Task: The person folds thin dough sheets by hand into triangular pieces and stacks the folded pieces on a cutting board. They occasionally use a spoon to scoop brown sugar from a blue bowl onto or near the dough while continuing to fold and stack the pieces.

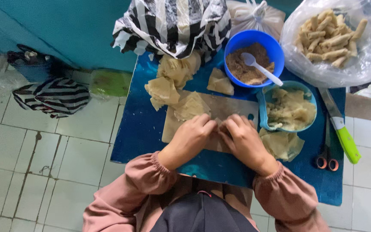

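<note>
Both hands, left hand [190, 136] and right hand [242, 139], pressed fingers-down on a thin wrapper [217, 124] over the cutting board [228, 109], keeping it rolled tight.

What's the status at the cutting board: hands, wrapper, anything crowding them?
Left hand and right hand pressed together on a wrapper, mostly hidden. Cutting board beneath. Wrapper sheet just beyond; nothing blocking.
</note>
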`<state>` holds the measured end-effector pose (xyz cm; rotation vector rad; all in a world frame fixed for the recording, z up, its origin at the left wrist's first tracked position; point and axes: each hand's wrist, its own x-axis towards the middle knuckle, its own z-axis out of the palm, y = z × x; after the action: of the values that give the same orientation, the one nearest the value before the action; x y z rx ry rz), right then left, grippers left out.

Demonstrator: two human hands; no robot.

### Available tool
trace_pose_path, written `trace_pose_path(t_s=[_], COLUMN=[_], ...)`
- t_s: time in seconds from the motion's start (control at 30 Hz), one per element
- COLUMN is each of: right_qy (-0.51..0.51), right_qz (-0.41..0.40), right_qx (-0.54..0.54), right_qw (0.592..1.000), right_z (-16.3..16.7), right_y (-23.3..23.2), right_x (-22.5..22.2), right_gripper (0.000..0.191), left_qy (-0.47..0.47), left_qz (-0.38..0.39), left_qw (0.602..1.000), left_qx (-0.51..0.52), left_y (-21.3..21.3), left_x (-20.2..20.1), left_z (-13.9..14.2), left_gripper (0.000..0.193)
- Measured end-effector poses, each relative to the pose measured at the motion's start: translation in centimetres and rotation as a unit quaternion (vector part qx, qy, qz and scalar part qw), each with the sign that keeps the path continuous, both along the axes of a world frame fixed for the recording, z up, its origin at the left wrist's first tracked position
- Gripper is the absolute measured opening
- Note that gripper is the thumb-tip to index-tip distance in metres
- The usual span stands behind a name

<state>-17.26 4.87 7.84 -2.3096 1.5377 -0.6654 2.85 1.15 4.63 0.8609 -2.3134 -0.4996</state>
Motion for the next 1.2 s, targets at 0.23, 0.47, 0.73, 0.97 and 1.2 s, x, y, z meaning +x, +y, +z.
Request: trace_pose_path(t_s=[0.23, 0.47, 0.73, 0.97, 1.2], right_qy=[0.047, 0.219, 0.168, 0.144, 0.213], right_qz=[-0.027, -0.099, -0.073, -0.062, -0.194], right_qx=[-0.044, -0.185, -0.16, -0.178, -0.333], right_qw=[0.998, 0.953, 0.97, 0.971, 0.898], right_z=[-0.6, -1.1, -1.1, -0.1, 5.9], right_y=[1.4, 4.9, 3.0, -0.8, -5.6], right_x=[0.9, 2.6, 2.7, 2.2, -9.9], right_gripper=[0.01, 0.047, 0.043, 0.018, 0.011], left_qy=[-0.083, -0.192, -0.163, -0.109, -0.091], left_qz=[0.058, 0.168, 0.212, 0.261, 0.279], left_qw=[0.995, 0.949, 0.952, 0.953, 0.952], left_qx=[-0.022, -0.183, -0.151, -0.106, -0.087], left_y=[2.5, 5.4, 2.9, 0.9, -1.6], left_x=[-0.4, -1.2, -1.4, 2.3, 5.0], left_z=[0.2, -0.9, -0.5, 1.6, 2.8], left_gripper=[0.012, 0.047, 0.055, 0.057, 0.047])
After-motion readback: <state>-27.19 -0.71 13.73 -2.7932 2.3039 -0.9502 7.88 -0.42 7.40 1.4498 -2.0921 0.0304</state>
